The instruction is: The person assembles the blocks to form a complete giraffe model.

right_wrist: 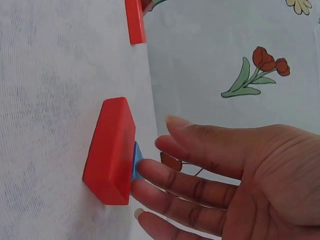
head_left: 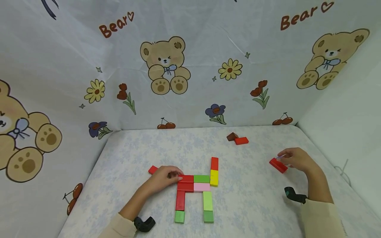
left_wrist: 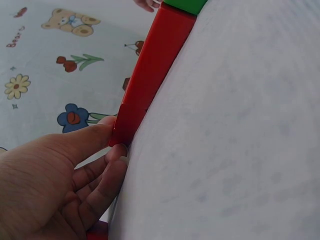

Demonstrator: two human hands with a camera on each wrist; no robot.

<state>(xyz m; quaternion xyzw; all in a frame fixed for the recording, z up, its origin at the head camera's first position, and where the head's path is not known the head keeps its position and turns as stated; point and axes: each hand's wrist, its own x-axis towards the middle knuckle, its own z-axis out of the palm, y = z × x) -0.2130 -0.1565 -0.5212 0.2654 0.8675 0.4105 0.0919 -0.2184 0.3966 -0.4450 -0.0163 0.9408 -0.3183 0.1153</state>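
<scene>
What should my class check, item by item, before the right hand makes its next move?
1. Left hand touching the upper red block: ok.
2. Upper red block against the upper green block: ok.
3. Light green block against the pink block: ok.
4. Right hand gripping the loose red block: not ok, fingers look open.
5. Right hand touching the blue piece: cannot tell.

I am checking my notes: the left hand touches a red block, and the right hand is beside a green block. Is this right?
Not fully: the right hand is beside a red block, not a green one, as the head view shows. The left hand does touch a second red block.
</scene>
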